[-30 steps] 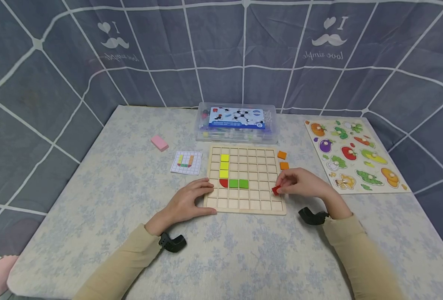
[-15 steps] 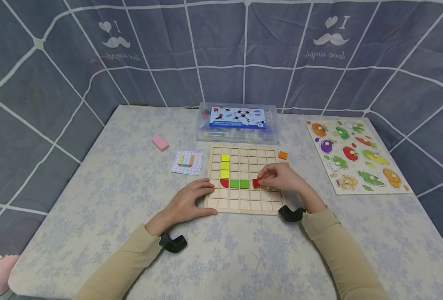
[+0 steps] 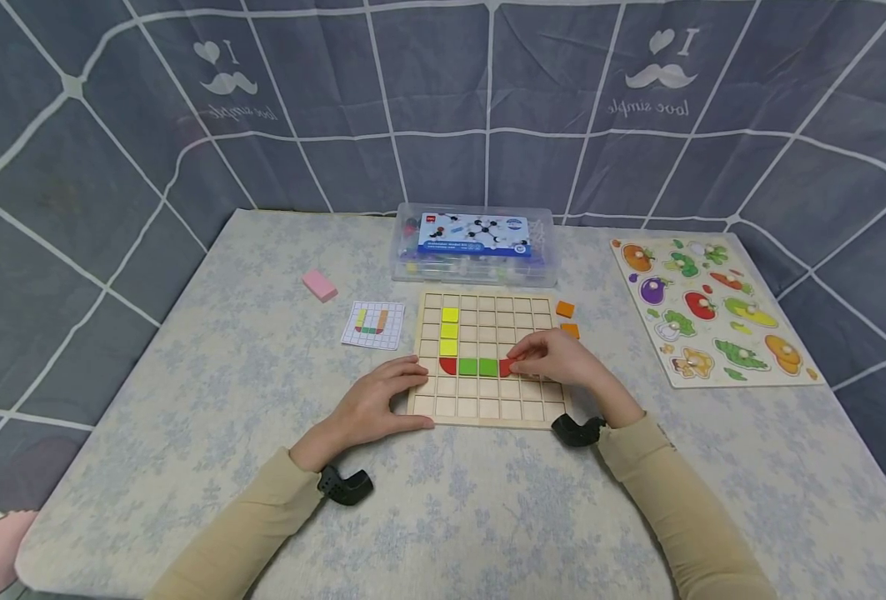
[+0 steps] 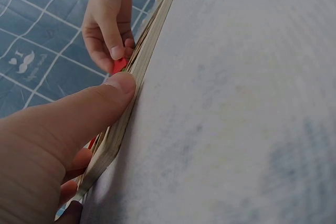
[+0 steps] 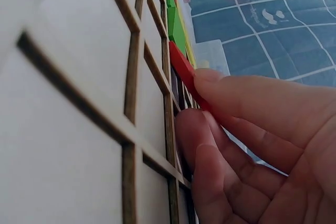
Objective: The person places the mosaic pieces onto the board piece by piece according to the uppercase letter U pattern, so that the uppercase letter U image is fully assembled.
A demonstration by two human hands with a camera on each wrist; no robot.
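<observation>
In the head view, my right hand (image 3: 563,360) pinches a small red tile (image 3: 506,367) over the wooden grid board (image 3: 489,410). The right wrist view shows the red tile (image 5: 181,65) tilted between thumb and fingers, its tip right at a green tile (image 5: 176,31). On the board, two green tiles (image 3: 468,367) lie in a row beside a red rounded piece (image 3: 448,366). Several yellow tiles (image 3: 449,332) run up from that piece. My left hand (image 3: 371,404) rests at the board's near-left corner, thumb along the front edge, fingers at the left edge.
Two orange tiles (image 3: 565,309) lie off the board's right edge. A pattern card (image 3: 372,327) and a pink block (image 3: 319,285) lie to the left. Behind stands a clear plastic case (image 3: 474,242); a vegetable puzzle board (image 3: 713,312) lies at right.
My right hand has carried the red tile leftward from the board's right edge to beside the green tiles and lowered it there. The left hand has stayed in place.
</observation>
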